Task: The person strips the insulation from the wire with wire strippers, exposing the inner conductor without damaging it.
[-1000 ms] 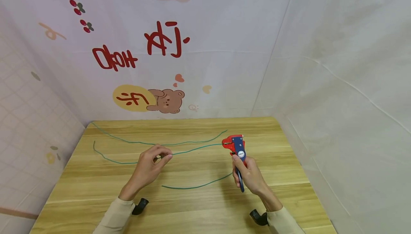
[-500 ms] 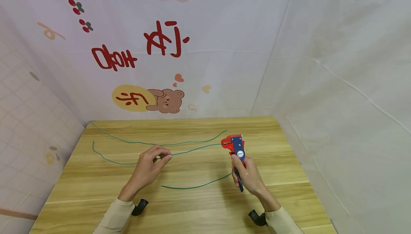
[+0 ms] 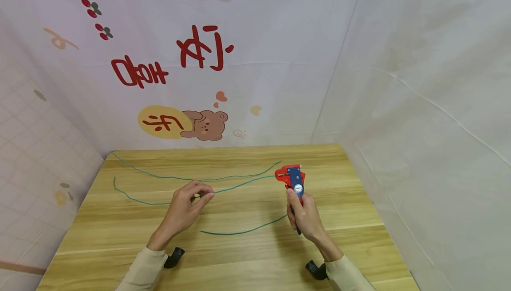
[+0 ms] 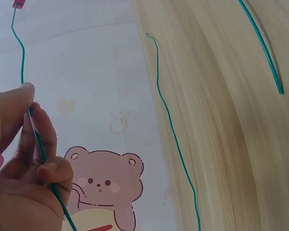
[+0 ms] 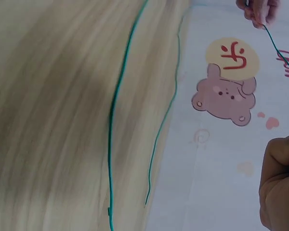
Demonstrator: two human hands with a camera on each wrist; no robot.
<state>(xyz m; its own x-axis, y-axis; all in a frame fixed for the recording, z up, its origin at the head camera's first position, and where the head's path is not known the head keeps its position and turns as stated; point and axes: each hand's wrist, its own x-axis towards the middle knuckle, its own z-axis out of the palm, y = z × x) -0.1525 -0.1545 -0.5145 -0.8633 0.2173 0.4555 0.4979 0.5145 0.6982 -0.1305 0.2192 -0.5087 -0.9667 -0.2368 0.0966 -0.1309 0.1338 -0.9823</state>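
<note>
In the head view my left hand (image 3: 187,204) pinches a thin green wire (image 3: 243,183) between thumb and fingers. A length of it trails behind the hand toward the table's left side. My right hand (image 3: 305,215) grips the handles of a red and blue wire stripper (image 3: 295,178), raised at the right. The wire's right end meets the red jaws; whether they clamp it is too small to tell. The left wrist view shows the wire (image 4: 23,60) running between thumb and fingertips and across the palm. Only part of my right hand (image 5: 282,183) shows in the right wrist view; the stripper is barely visible there.
A second green wire (image 3: 167,177) lies along the back of the wooden table (image 3: 343,246). Another, shorter wire (image 3: 239,233) lies in front, its right end hidden near my right hand. A printed cloth wall (image 3: 275,82) stands behind, and plain cloth (image 3: 407,118) borders the right.
My right hand and the stripper have shifted slightly up and left, and less of the handle end shows below the hand. My left hand stays in place, still pinching the wire.
</note>
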